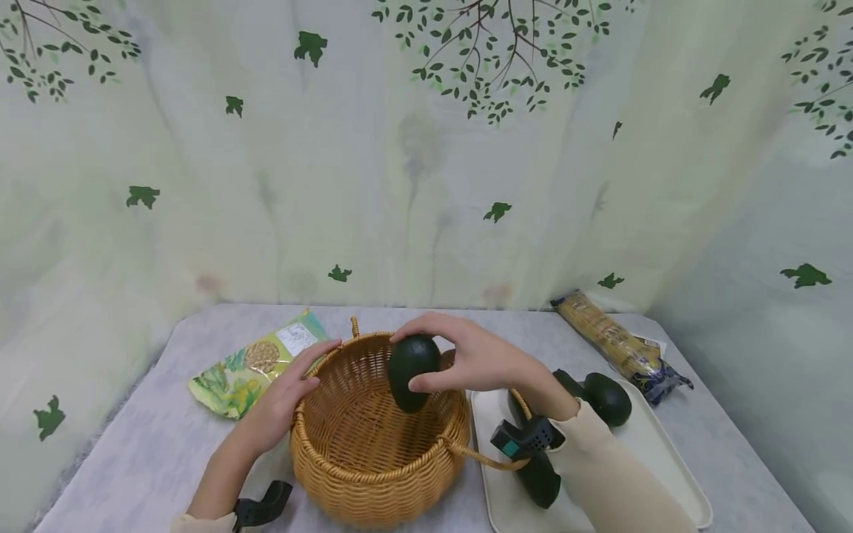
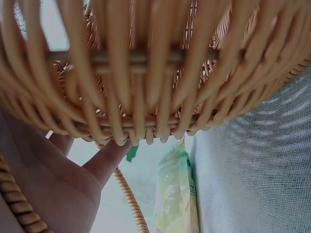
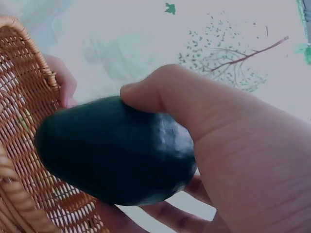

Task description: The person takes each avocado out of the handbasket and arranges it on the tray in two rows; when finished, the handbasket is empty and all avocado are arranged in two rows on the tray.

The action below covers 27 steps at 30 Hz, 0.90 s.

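Note:
A dark green avocado (image 1: 408,374) is held by my right hand (image 1: 476,359) over the opening of a round wicker basket (image 1: 380,511). Thumb and fingers pinch it from opposite sides, as the avocado (image 3: 112,150) in the right wrist view also shows. My left hand (image 1: 283,400) rests against the basket's left rim, fingers fairly straight along its outside. From the left wrist, the hand (image 2: 58,179) touches the woven wall (image 2: 146,97). Only bare woven bottom shows inside the basket, though the avocado and right hand cover part of it.
Right of the basket, a white tray (image 1: 673,474) bears another avocado (image 1: 608,400) and a dark long vegetable (image 1: 540,477), partly hidden by my right arm. One basket handle (image 1: 489,463) leans over the tray. Behind lie a green-yellow bag (image 1: 256,363) and a pasta packet (image 1: 613,337).

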Motion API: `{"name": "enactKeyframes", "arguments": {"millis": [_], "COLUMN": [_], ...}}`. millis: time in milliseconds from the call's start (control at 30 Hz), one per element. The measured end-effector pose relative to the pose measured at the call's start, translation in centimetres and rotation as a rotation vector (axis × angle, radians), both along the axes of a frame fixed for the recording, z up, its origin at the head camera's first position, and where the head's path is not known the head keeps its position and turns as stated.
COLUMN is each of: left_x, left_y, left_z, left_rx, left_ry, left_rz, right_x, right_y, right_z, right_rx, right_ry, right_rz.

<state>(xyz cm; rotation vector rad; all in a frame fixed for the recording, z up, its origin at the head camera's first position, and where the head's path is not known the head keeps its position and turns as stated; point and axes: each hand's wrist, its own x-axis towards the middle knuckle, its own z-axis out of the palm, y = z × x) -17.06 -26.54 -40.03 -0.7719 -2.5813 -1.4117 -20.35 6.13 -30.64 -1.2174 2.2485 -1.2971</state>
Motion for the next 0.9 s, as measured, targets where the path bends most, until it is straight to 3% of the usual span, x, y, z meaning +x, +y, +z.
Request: {"name": "enactKeyframes", "arguments": {"millis": [300,700,900], "left_x": [0.2,0.3,0.1], "left_y": [-0.2,-0.6,-0.4], "left_z": [-0.4,0.1,-0.3], "left_rx": [0.001,-0.001,0.001], "left_ry": [0.022,0.005,-0.001], "left_rz": [0.011,0.015,-0.004], "right_x": [1.1,2.8,4.4], "right_y": [2.8,9.9,13.6], "right_z": [0.4,0.1,-0.6], "right_rx": [-0.031,-0.146,-0.134], "right_ry": [-0.019,0.081,0.077], "right_rz": [-0.104,-0.17,-0.298]}}
